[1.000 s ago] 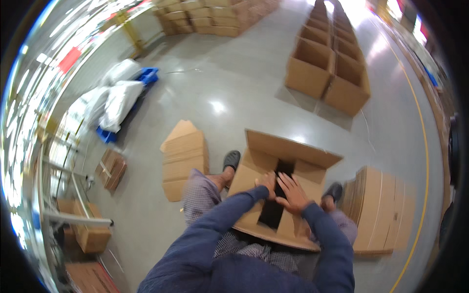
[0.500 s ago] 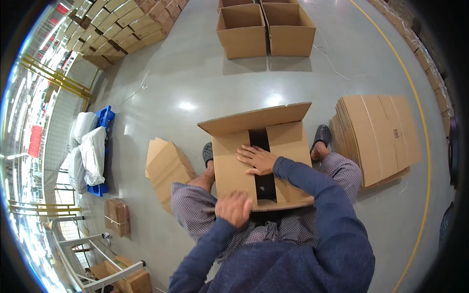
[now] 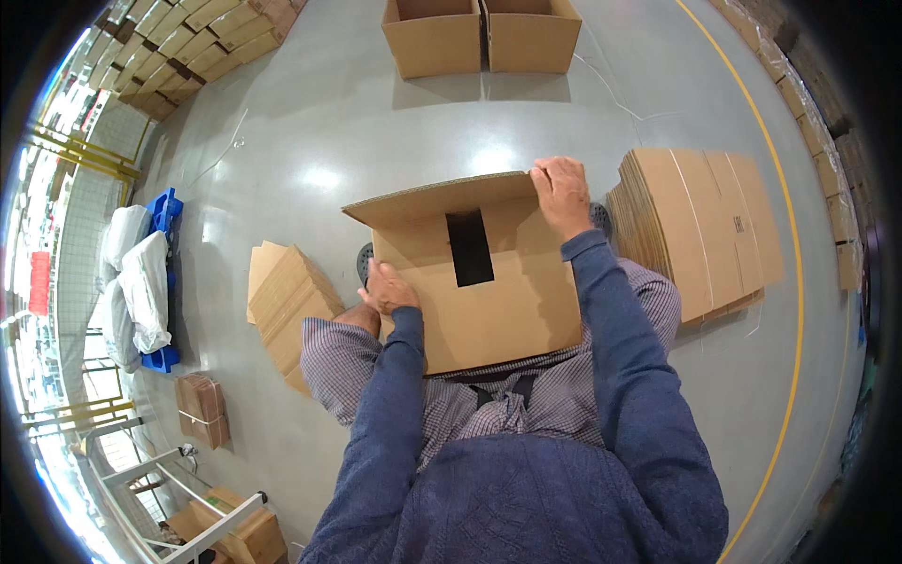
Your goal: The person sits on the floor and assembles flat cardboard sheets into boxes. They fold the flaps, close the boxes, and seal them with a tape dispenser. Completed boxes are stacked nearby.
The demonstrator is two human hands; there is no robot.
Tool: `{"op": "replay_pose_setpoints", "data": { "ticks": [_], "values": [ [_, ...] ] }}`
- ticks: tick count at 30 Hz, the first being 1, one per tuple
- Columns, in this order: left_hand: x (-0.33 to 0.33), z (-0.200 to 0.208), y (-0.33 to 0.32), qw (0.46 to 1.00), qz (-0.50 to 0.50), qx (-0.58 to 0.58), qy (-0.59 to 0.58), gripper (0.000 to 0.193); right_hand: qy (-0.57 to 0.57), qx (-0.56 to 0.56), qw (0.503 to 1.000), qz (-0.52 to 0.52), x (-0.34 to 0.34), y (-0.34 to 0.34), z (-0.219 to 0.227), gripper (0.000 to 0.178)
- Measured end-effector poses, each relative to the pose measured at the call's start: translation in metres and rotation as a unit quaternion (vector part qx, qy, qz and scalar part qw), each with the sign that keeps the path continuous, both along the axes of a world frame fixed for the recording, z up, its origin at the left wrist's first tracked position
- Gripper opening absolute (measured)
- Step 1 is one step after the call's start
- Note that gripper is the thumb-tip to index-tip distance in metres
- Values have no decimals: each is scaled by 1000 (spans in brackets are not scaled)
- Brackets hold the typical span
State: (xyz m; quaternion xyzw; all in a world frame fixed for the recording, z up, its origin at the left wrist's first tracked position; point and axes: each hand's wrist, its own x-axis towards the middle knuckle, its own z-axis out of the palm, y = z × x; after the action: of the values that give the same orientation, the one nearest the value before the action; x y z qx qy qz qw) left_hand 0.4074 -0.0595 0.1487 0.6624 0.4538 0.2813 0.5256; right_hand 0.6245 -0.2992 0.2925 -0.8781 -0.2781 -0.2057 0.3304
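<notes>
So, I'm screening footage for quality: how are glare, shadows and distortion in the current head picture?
Head view: left side blown out by bright light; two glare spots on the grey floor; soft shadows before the open boxes; yellow line bowed by the fisheye, corners black; carton fairly crisp.

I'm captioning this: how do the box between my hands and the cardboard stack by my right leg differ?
The box is opened out; the stack lies flat. The box is single; the stack has many layers. The right hand is on the box's raised flap; no hand touches the stack. Both are brown cardboard.
</notes>
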Motion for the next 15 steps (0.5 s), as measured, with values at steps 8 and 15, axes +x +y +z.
{"op": "replay_pose_setpoints", "data": {
  "ticks": [8, 15],
  "values": [
    [-9, -10, 47, 927, 209, -234, -208, 73, 98, 49, 994, -9, -113, -62, -70, 16],
    [-25, -19, 59, 967, -201, 108, 112, 39, 73, 64, 987, -130, -111, -63, -136, 28]
  ]
}}
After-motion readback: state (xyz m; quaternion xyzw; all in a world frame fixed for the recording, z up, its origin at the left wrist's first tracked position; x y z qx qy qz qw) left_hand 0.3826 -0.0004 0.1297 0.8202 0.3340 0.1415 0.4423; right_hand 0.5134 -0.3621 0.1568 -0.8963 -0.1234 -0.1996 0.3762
